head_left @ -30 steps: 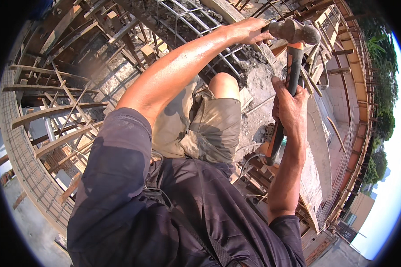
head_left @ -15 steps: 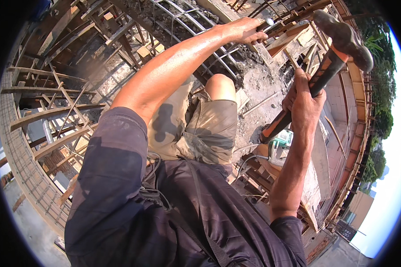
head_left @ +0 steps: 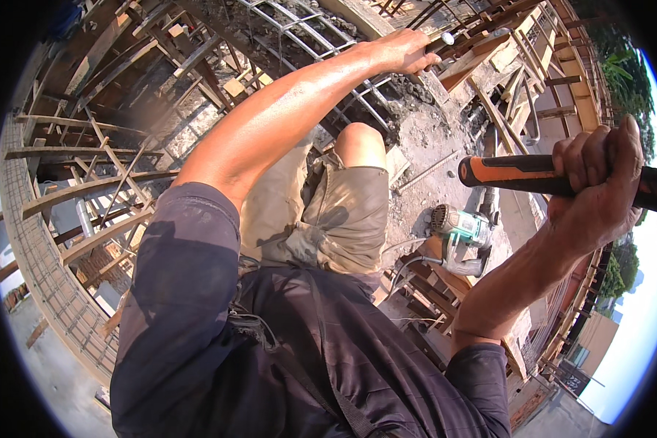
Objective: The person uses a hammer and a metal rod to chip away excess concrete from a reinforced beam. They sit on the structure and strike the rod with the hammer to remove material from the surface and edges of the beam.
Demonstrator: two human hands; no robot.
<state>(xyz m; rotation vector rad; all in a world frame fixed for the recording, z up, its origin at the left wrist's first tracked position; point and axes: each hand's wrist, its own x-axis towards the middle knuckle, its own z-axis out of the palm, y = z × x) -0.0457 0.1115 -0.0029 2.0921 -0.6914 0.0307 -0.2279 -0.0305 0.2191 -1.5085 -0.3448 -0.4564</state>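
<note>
At the top of the view my left arm stretches forward, and my left hand [head_left: 407, 51] is closed around a chisel [head_left: 447, 38]. Its shiny round end pokes out beside my thumb, while the working tip is hidden. On the right, my raised right hand [head_left: 598, 175] grips a hammer [head_left: 515, 169] by its black and orange handle. The butt of the handle points left, and the head is out of sight past the right edge. A green and grey power breaker [head_left: 463, 226] lies beside my knee, below the hammer handle.
A rebar cage [head_left: 306, 29] runs past my left forearm. Timber formwork boards [head_left: 482, 62] stand near the chisel, with rubble-strewn concrete [head_left: 431, 139] in front of my knee. Wooden props [head_left: 102, 175] cross a drop on the left. A cable [head_left: 409, 266] trails from the breaker.
My right hand has swung up and to the right with the hammer, whose head has left the view. The breaker is now more exposed. My left hand stays nearly in place.
</note>
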